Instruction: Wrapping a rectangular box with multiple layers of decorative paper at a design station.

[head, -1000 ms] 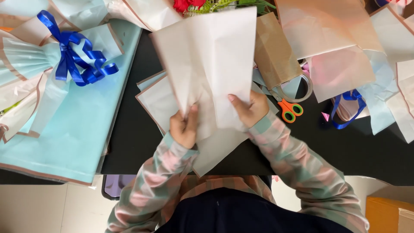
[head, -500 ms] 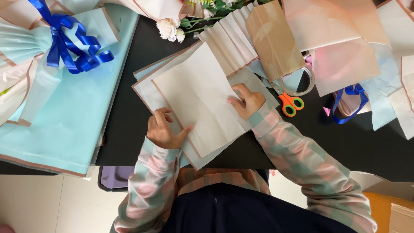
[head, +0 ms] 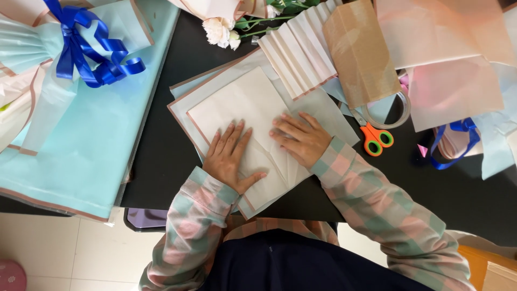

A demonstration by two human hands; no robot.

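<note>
Table: black, strewn with wrapping sheets.
Cream paper: laid flat on the stacked sheets at the table's middle.
Left hand: pressed flat on the paper, fingers spread, nothing gripped.
Right hand: pressed flat just beside it, fingers extended.
Orange scissors: lying near the right hand.

Count: 2 hands, left hand and right hand; 1 pair of scissors; 1 blue bow; 1 tape roll.

Orange-handled scissors, blue ribbon bow, white carnation, tape roll
</note>
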